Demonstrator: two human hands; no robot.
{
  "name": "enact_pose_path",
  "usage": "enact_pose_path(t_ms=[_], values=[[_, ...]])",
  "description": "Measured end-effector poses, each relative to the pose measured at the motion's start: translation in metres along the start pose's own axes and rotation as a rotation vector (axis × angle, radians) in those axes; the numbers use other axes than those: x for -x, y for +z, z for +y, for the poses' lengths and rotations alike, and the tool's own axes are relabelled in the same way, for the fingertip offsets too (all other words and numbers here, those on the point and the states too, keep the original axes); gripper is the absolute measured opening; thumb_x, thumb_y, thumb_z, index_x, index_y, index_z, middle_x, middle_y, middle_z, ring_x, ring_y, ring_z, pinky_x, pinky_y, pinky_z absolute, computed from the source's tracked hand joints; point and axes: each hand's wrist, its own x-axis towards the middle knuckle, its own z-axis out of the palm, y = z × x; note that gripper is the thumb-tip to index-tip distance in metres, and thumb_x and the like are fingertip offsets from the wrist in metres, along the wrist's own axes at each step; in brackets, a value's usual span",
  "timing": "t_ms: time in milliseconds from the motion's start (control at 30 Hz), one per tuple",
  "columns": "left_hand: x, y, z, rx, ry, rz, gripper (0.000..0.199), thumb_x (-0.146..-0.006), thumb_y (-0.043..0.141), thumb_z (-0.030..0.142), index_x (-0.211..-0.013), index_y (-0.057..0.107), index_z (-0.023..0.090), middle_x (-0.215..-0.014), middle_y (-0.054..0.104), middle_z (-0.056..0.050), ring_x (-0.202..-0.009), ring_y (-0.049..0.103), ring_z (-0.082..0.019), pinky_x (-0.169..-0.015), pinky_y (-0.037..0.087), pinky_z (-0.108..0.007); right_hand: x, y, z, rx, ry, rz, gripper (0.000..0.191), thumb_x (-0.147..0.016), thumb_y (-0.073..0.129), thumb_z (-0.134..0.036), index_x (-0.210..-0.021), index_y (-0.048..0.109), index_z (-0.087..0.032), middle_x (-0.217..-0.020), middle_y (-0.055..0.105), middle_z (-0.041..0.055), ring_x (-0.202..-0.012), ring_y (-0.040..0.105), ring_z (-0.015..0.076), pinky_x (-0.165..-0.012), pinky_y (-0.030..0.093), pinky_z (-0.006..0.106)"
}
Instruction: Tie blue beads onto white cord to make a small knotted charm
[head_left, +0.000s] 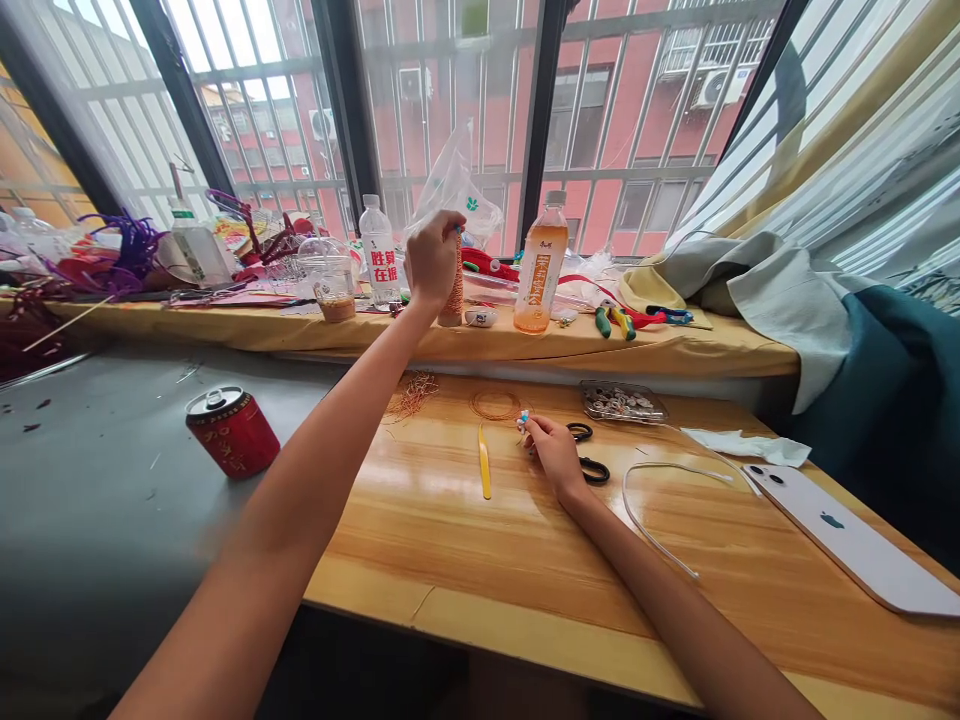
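Right hand: our right hand (556, 458) is low at about half past four from the middle of the view, its fingers clamped on a small blue-and-white piece (523, 421).
Left hand: our left hand (433, 262) is raised at eleven o'clock, fingers curled together; we cannot tell what, if anything, they pinch.
Roll: the copper-coloured roll (456, 285) stands upright on the window ledge (480, 345), at about four o'clock from our left hand.
Bench: on the bench (420, 500), around our right hand, lie a wire coil (481, 413) at ten, a yellow tool (484, 465) at nine and scissors (596, 471) at three.
Handling: we would likely do best pinching the piece lightly, to avoid crushing it.
Clearance: we should move our left hand slowly, since the roll could topple.
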Motion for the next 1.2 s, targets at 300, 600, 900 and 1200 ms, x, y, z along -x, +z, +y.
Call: enact_pose_path(t_ms=[300, 600, 900, 1200], values=[[0.011, -0.009, 0.001, 0.010, 0.141, -0.293, 0.027, -0.072, 0.036, 0.010, -0.082, 0.061, 0.013, -0.075, 0.062, -0.002, -0.069, 0.055, -0.009, -0.064, 0.041, -0.021, 0.002, -0.003, -0.010, -0.251, -0.007, -0.075, 0.034, -0.066, 0.051, -0.046, -0.078, 0.063, -0.016, -0.055, 0.052, -0.0008, -0.050, 0.045, 0.0099, -0.044, 0.033, 0.021], [0.119, -0.013, 0.019, 0.020, 0.280, -0.739, 0.029, -0.074, 0.038, 0.008, -0.088, 0.061, 0.019, -0.082, 0.060, -0.001, -0.079, 0.051, -0.011, -0.072, 0.040, -0.022, 0.023, -0.009, -0.052, -0.465, 0.007, -0.484, 0.024, -0.065, 0.058, -0.036, -0.082, 0.066, -0.020, -0.107, 0.056, 0.0074, -0.066, 0.054, 0.0115, -0.050, 0.037, 0.023], [0.155, -0.001, 0.028, 0.714, -0.372, -0.841, 0.037, -0.082, 0.037, 0.032, -0.116, 0.042, 0.019, -0.103, 0.052, -0.007, -0.079, 0.052, -0.010, -0.068, 0.042, -0.022, 0.021, -0.019, -0.056, -0.487, -0.031, -0.423, 0.019, -0.067, 0.057, -0.032, -0.075, 0.068, -0.019, -0.077, 0.065, 0.0054, -0.078, 0.056, 0.0183, -0.076, 0.041, 0.031], [0.180, -0.015, 0.003, 0.875, -0.565, -1.055, 0.040, -0.069, 0.053, 0.047, -0.087, 0.061, 0.012, -0.069, 0.051, -0.001, -0.049, 0.044, -0.003, -0.049, 0.037, -0.019, 0.009, -0.028, -0.050, -0.574, -0.005, -0.279, 0.014, -0.065, 0.060, -0.032, -0.071, 0.068, -0.022, -0.083, 0.064, 0.0040, -0.078, 0.056, 0.0155, -0.080, 0.041, 0.029]])
